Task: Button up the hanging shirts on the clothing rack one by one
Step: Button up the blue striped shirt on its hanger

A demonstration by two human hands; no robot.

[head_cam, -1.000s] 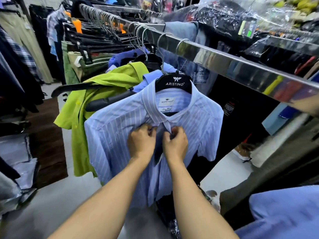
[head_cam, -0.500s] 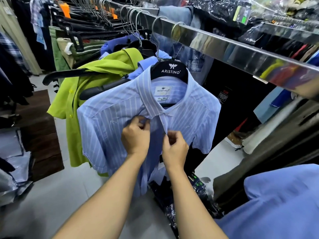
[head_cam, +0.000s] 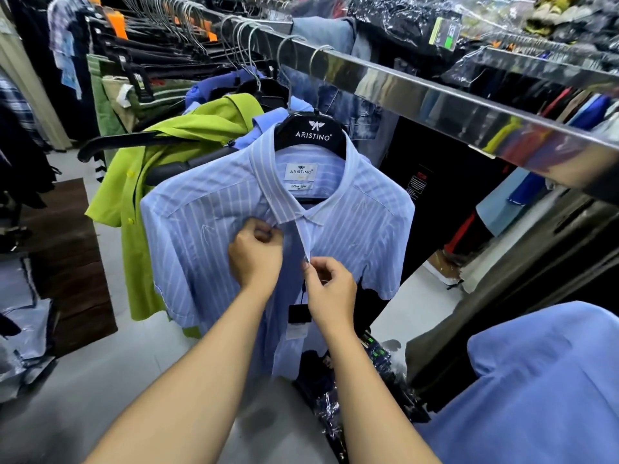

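A light blue striped short-sleeved shirt hangs front-most on a black hanger from the shiny metal rail. Its collar is closed at the top and the front gapes below. My left hand grips the shirt's left front edge just under the collar, fingers curled into the cloth. My right hand pinches the other front edge a little lower, between thumb and forefinger. A black price tag dangles between the fronts. Behind it hang a lime green shirt and a plain blue shirt.
More clothes crowd the rail to the far left, with jeans right behind the hanger. Plastic-wrapped garments lie on the grey floor below the shirt. A blue garment fills the bottom right corner. A dark wooden floor patch lies left.
My right hand has slid down the front edge, away from the collar. My left hand stays under the collar. The view has dipped a little, so the rail sits higher.
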